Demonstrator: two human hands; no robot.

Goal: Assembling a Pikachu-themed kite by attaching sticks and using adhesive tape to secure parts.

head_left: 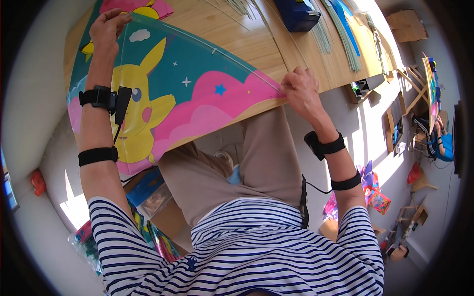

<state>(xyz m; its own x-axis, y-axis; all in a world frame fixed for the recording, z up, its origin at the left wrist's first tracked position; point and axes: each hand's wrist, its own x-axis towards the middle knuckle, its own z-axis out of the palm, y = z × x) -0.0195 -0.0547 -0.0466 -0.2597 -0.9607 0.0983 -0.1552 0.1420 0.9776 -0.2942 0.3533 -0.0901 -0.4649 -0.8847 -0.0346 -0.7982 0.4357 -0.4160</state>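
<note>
A large printed kite sail in teal and pink lies on the wooden table, showing a yellow cartoon creature, stars and a white cloud. A thin pale rod runs along its upper right edge. My left hand is closed at the sail's top, fingertips pinched at the upper end of that edge. At the sail's right tip, my right hand pinches the pink corner near the rod's lower end. The sail's lower edge hangs over the table's front edge above my lap.
Loose thin sticks, a dark blue box and bundles of pale green sticks lie on the table's far side. Below left stands a cardboard box with plastic packets. Another person sits far right; colourful packages lie on the floor.
</note>
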